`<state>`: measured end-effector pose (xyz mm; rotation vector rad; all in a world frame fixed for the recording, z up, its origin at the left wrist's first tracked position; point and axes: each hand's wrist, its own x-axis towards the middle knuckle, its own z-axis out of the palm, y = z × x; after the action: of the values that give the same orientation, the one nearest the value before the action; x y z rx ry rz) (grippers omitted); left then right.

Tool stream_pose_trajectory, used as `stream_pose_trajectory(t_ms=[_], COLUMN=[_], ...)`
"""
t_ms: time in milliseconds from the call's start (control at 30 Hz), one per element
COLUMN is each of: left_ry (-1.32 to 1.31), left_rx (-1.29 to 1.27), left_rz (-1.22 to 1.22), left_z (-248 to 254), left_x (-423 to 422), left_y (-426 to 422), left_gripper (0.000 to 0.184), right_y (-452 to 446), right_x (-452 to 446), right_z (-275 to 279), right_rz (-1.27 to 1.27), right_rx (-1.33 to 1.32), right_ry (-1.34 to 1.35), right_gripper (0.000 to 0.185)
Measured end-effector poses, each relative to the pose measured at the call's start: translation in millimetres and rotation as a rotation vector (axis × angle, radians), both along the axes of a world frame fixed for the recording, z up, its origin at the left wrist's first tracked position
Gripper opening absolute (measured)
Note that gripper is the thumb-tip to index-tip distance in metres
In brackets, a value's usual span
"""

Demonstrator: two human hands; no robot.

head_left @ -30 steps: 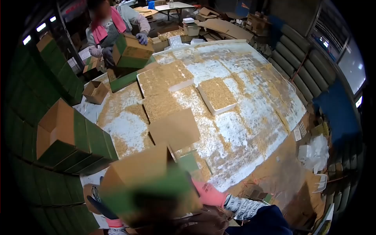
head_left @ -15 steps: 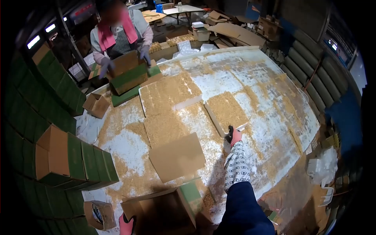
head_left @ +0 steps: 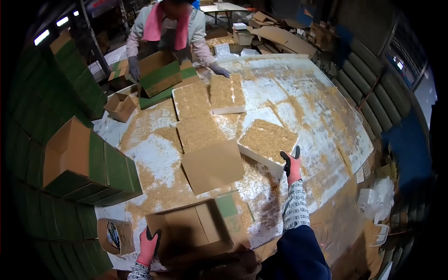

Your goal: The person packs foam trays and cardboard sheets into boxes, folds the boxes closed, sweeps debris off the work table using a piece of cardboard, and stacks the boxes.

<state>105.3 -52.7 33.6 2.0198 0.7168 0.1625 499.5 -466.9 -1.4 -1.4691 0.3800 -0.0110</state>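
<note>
On the table (head_left: 326, 114) in the head view, the left hand (head_left: 148, 246) grips the left wall of an open box (head_left: 205, 220). Farther out, the right hand (head_left: 291, 163) grips the near corner of a tray (head_left: 262, 158) covered in tan flakes (head_left: 269, 136). A cardboard sheet (head_left: 213, 166) lies just beyond the box.

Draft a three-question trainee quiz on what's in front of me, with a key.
1. The right hand is at the corner of which thing?
A) a plastic bag
B) a white-sided tray topped with brown bits
C) a folding table

2. True or false: the open box by the left hand is filled to the brim.

3. Fill in: the co-worker wears a ____ cloth around the neck.

Key: 1 B; 2 false; 3 pink.
</note>
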Motion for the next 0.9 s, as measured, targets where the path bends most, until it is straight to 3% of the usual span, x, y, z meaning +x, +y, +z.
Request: stream_pose_trajectory(t_ms=[100, 167, 233, 300, 367, 400, 433, 500, 533, 567, 600, 667, 767, 833, 900], left_ry=[-0.136, 0.001, -0.049, -0.042, 0.026, 0.013, -0.002, -0.203, -0.269, -0.165, -0.063, 0.038, -0.044, -0.007, 0.047], left_rx=[0.12, -0.035, 0.157, 0.211, 0.188, 0.195, 0.201, 0.149, 0.131, 0.053, -0.027, -0.08, -0.244, -0.222, -0.21], left_rz=[0.041, -0.056, -0.07, -0.048, -0.03, -0.119, -0.207, -0.133, -0.104, -0.06, -0.019, 0.011, -0.052, 0.002, 0.059], left_z=[6.6, 7.2, -8.3, 1.5, -19.7, -40.2, -51.6, -45.3, -43.0, -39.9, -36.6, -24.9, -15.6, 1.0, 3.9], left_x=[3.5, 4.6, 8.7, 27.9, 38.2, 44.7, 42.9, 22.0, 13.6, 13.1, 14.4, 16.1, 21.4, 22.4, 20.2], left_y=[-6.2, -4.6, -3.9, -10.2, 2.2, 13.2, 17.8, 14.5, 13.3, 15.5, 17.2, 14.4, 6.6, 2.1, -5.1], left_gripper=[0.025, 0.03, 0.031, 0.029, 0.028, 0.029, 0.032, 0.034, 0.035, 0.036, 0.037, 0.04, 0.036, 0.036, 0.036], right_y=[2.0, 6.3, 11.4, 3.2, 32.1, 39.8, 50.1, 70.5, 76.3, 83.4, 94.1, 116.9, 117.3, 116.2, 109.8], right_x=[-26.4, -68.8, -112.0, -152.3, -193.4, -205.7, -215.9, -230.4, -227.7, -225.4, -225.4, -222.8, -219.4, -231.1, -250.3], right_z=[33.9, 99.2, 134.6, 139.2, 156.8, 147.3, 134.4, 120.1, 115.3, 115.1, 120.7, 134.5, 139.4, 142.5, 135.1], right_rz=[-0.015, 0.13, 0.176, 0.504, 0.65, 0.721, 0.806, 0.988, 1.064, 1.141, 1.155, 0.909, 1.084, 1.072, 0.961], right_rx=[0.045, 0.004, 0.029, -0.9, -0.77, -0.762, -0.708, -0.52, -0.571, -0.619, -0.62, -0.168, -0.194, -0.183, 0.055], right_ry=[-0.408, -0.415, -0.355, -0.869, -0.574, -0.797, -0.748, -0.667, -0.669, -0.667, -0.659, -0.087, -0.117, -0.132, 0.023], right_gripper=[0.075, 0.071, 0.064, 0.057, 0.052, 0.054, 0.051, 0.051, 0.05, 0.049, 0.049, 0.063, 0.066, 0.071, 0.073])
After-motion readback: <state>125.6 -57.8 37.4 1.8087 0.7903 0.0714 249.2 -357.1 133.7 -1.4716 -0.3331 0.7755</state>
